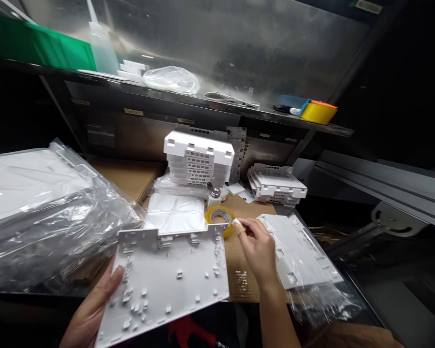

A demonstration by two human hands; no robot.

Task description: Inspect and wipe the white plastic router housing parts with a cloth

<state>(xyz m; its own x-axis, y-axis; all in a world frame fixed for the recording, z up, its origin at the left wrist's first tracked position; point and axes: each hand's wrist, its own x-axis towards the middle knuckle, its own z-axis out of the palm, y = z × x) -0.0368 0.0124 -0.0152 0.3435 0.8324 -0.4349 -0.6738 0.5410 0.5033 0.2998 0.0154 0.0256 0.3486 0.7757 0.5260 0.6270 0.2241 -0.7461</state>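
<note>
- While gripping the white panel (174, 287) solely along its left edge, thumb-over, in left hand (90, 307), could let it tip from lopsided support.
- Pinching a small white bit (236, 222) in right hand (258, 246), hard to identify; could drop it.
- Note panel between hands, near yellow tape roll (217, 209).

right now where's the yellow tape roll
The yellow tape roll lies near the middle of the head view, just past the far right corner of the held white panel, with the metal-topped bottle behind and the right hand to its right.
</note>
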